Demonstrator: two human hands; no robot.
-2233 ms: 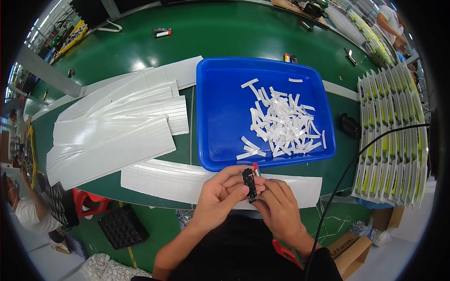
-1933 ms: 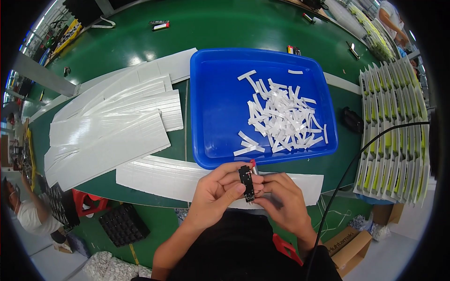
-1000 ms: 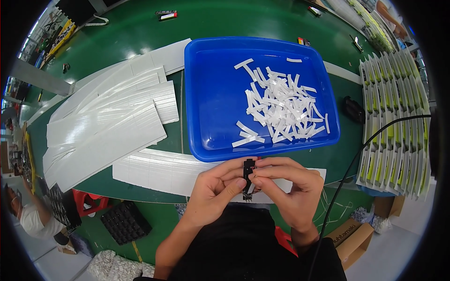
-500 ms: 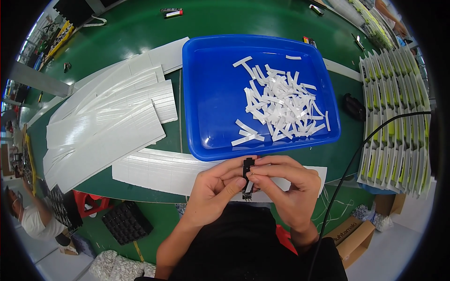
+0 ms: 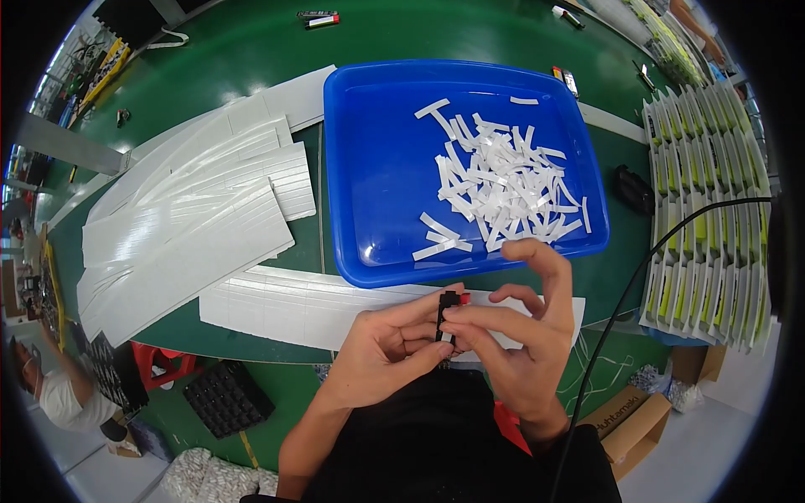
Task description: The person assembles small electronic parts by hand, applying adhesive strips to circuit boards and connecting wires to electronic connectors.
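Just in front of the blue tray (image 5: 340, 180), a small black part (image 5: 447, 307) with a red bit at its upper right end is held between both hands. My left hand (image 5: 373, 356) is closed on it, thumb below and fingers behind. The thumb and index finger of my right hand (image 5: 524, 348) pinch it from the other side, while the other fingers are raised and curled. Fingertips hide much of the part, so its exact kind cannot be made out. A loose heap of short white strips (image 5: 507, 180) lies in the tray.
White sheets (image 5: 201, 210) are stacked left of the tray; another sheet (image 5: 268, 310) runs beneath my hands. At right stand rows of white-and-green packs (image 5: 704, 218), a black object (image 5: 633, 189) and a hanging black cable (image 5: 616, 327). A person (image 5: 67, 394) is at far left.
The black part has turned slightly and its red end now shows. My right hand's outer fingers have lifted and spread away, while its thumb and index finger stay on the part.
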